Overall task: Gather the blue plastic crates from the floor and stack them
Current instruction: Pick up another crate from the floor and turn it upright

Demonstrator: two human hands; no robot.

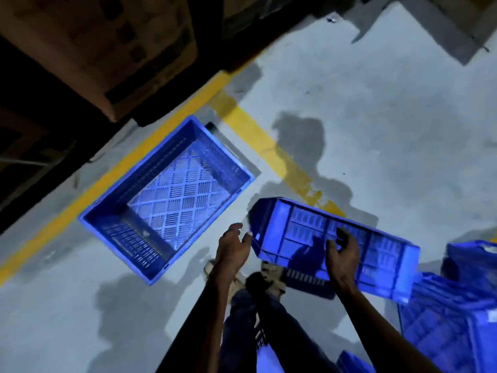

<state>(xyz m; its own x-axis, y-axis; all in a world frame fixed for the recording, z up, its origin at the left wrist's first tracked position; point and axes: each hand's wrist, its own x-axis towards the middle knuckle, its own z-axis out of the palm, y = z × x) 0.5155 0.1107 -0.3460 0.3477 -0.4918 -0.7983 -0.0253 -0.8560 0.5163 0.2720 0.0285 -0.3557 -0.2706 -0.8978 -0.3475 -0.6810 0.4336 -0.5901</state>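
Tilted crate (336, 243) blurred, between hands; floor contact unclear. Right hand (343, 254) curled on its ribbed side, grasp uncertain. Left hand (231, 244) released, beside end. Upright crate (166, 195) on floor, left. More crates (457, 319) cut off right.

Grey floor (376, 117) — yellow lines (250, 130), open blue crate (166, 195).

Crates spread over the floor (376, 117), one tipped up at the person's feet.

An upright crate (166, 195) sits left, beside a floor line (107, 184) with cardboard boxes (107, 49) behind. The tilted crate (336, 246) stands to its right, between the left hand (231, 246) and right hand (343, 251). More crates (457, 319) lie far right.
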